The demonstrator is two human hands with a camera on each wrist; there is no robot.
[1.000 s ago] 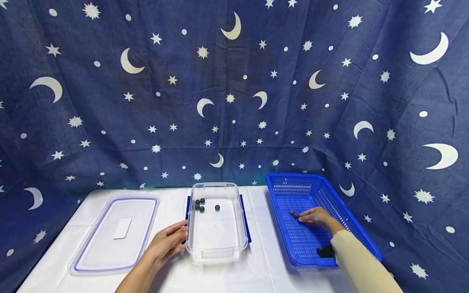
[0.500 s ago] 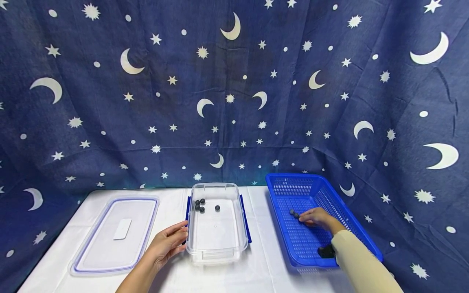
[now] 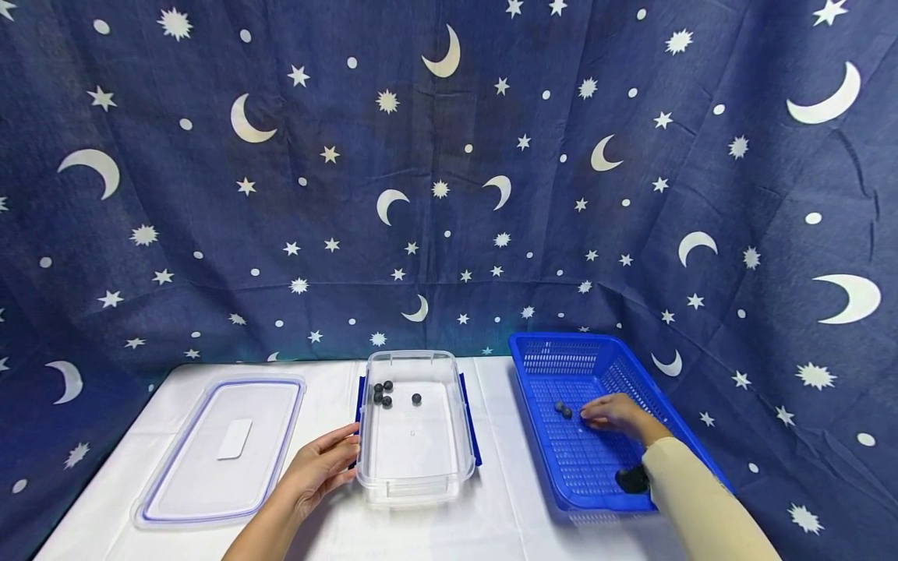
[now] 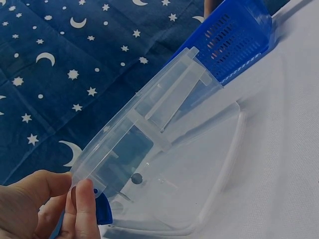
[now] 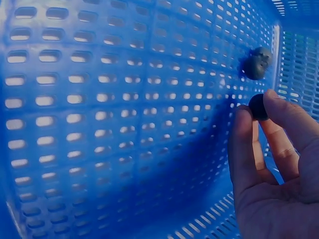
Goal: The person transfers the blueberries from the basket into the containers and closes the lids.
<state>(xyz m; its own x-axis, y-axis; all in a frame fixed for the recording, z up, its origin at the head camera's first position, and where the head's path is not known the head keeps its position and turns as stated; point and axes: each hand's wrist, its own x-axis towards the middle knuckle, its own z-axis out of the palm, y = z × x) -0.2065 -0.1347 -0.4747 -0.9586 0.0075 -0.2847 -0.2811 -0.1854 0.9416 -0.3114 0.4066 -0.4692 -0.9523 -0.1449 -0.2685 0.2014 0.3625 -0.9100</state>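
Dark ball (image 5: pixel 257 107), pinched by the right hand (image 3: pixel 619 413) inside the blue basket (image 3: pixel 582 471), is hard to make out from the head camera; the left hand (image 3: pixel 321 467) grips the clear box (image 3: pixel 414 460) by its edge, forearm cropped

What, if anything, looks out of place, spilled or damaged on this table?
Nothing stands out. Dark balls lie inside the clear box and blue basket, and the right hand pinches another; none shows on the table. The lid lies flat, without visible damage.
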